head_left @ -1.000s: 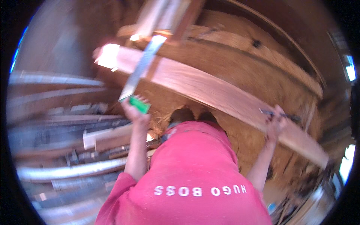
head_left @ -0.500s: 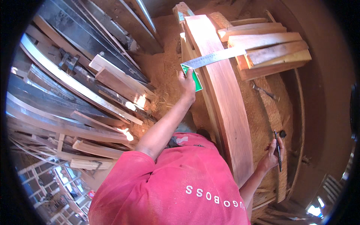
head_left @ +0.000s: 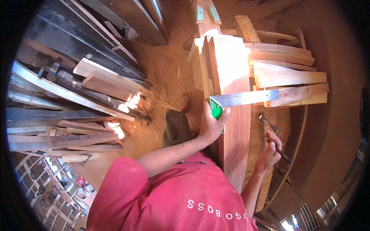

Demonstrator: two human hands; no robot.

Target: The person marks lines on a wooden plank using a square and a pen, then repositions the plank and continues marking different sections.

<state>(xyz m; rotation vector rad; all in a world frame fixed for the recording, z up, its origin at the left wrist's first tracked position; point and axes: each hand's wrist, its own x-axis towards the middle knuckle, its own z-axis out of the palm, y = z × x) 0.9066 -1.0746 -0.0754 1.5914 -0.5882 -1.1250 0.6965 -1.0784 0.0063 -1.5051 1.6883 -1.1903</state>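
Observation:
A try square has its green handle (head_left: 216, 111) in my left hand (head_left: 211, 129), with fingers and thumb wrapped round it. Its steel blade (head_left: 246, 97) lies across the top of a long reddish plank (head_left: 236, 134), reaching past the right edge towards stacked boards. The handle sits at the plank's left edge. Right of the plank, my right hand (head_left: 268, 156) is closed on a slim black pen (head_left: 284, 156), whose rear end points down to the right. Just above that hand is a small hammer-like tool (head_left: 268, 123) with a dark end.
Short boards (head_left: 291, 75) are stacked right of the plank's far half. A sawdust-covered beam (head_left: 246, 29) lies behind them. Many long timbers (head_left: 96, 82) fill the left side. My bare foot (head_left: 186, 101) stands on the sawdust floor (head_left: 165, 73). A brown wall (head_left: 327, 127) rises at the right.
My view has shifted. The try square now crosses the plank squarely, its handle at the edge. My right hand has moved up nearer the plank and the hammer-like tool, its pen tilted differently.

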